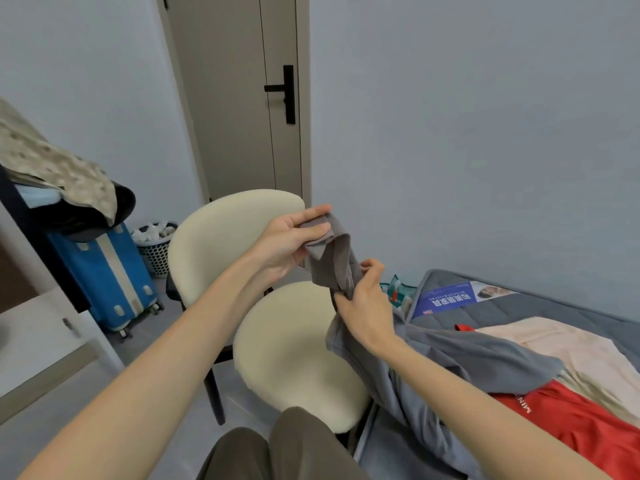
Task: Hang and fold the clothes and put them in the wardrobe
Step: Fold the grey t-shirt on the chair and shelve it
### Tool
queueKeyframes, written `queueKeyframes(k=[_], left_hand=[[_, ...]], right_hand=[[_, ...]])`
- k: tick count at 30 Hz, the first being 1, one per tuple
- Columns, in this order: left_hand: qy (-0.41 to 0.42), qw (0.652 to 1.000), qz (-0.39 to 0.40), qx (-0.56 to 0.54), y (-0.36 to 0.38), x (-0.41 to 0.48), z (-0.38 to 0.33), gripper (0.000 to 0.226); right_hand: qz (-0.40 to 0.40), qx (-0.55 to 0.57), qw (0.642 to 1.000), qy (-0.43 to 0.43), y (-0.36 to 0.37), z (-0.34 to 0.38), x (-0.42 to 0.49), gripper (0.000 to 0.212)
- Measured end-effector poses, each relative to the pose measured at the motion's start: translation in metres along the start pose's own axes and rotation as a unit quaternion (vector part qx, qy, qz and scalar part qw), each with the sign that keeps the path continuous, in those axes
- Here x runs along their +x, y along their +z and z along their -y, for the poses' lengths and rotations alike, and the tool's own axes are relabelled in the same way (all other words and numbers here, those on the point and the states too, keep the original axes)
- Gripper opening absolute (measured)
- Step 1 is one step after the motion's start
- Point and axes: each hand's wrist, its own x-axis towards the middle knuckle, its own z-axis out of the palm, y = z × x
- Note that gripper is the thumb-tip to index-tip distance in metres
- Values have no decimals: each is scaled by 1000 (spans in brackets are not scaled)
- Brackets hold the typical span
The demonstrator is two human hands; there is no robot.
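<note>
Left hand [291,240] pinches the grey shirt [467,362] at its collar, right hand [363,306] grips it lower, its body trailing on the bed [519,303] beside a red garment [588,427] and a peach garment [540,344], nothing apparently hung or folded yet

On the right hand [363,306] the fingertips are buried in folds of the grey shirt [336,258]. Shirt's lower part runs behind the right forearm. Red garment [571,427] cut by right and bottom edges, white lettering only partly readable. Pink garment [554,344] cut by right edge. Camouflage cloth [52,168], far left, cut by left edge. Blue suitcase [114,282] top hidden under dark clothing [86,216]. Basket [156,247] partly behind chair [221,237], contents too small to tell. Green packet [398,292] half behind right hand. White furniture [41,341], near left, blurred.
</note>
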Motion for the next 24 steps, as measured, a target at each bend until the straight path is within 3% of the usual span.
queueKeyframes(k=[4, 7, 12, 16, 18, 22, 24], left_hand=[[28, 997, -55, -34, -29, -5, -14, 51], [39, 998, -47, -17, -43, -12, -21, 66], [74, 993, -40, 82, -42, -22, -25, 89], [71, 990, -57, 106, -54, -26, -30, 95], [65, 980, -67, 174, -61, -29, -29, 97], [76, 945, -123, 294, -72, -33, -22, 93], [62, 925, -139, 347, -77, -33, -18, 93]], right_hand=[[31, -173, 984, -30, -30, -9, 12, 28], [59, -239, 969, -15, -53, -7, 22, 12], [59, -341, 935, -82, -73, 12, 35, 16], [45, -426, 895, -126, -94, 38, 49, 18], [51, -464, 870, -156, -102, 54, 51, 17], [-1, -447, 869, -212, -113, 72, 58, 17], [-27, -340, 912, -229, -113, 73, 62, 17]])
